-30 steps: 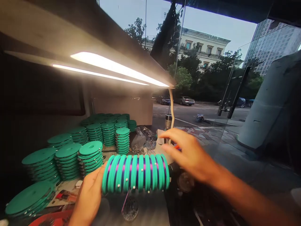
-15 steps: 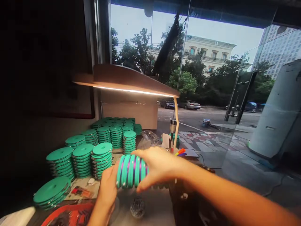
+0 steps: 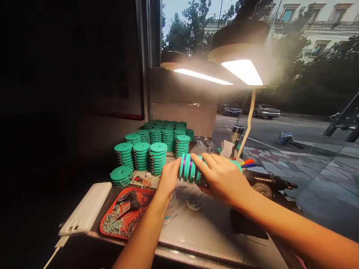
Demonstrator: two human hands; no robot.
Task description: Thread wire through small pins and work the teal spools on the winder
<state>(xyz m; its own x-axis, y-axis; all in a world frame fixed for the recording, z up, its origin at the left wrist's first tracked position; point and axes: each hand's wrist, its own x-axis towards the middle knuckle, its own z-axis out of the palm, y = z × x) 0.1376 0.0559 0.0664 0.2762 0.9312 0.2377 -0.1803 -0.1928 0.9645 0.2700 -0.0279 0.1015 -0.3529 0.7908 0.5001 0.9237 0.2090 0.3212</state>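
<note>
Both hands hold a stack of green discs point(image 3: 188, 168) on its side above the desk, with purple showing between the discs. At the stack's left end, my left hand point(image 3: 169, 177) is closed on it, most of its fingers hidden behind. My right hand point(image 3: 220, 175) wraps over the middle and right part with bent fingers, and a green edge shows past its far side. Below the hands, a small round dish of grey beads point(image 3: 193, 203) stands on the desk. Behind and left are several upright stacks of similar green discs point(image 3: 158, 158).
A red tray point(image 3: 105, 228) of small metal pieces lies at left, beside a white power bank point(image 3: 85, 209) with a cable. A lit desk lamp point(image 3: 249, 97) rises behind the right hand. Coloured pens point(image 3: 249, 163) and a dark object with a round dial point(image 3: 263, 189) sit right.
The view has tilted down and shifted, showing more of the desk, tray and power bank. My right hand has moved from the stack's right end to wrap over its top.
</note>
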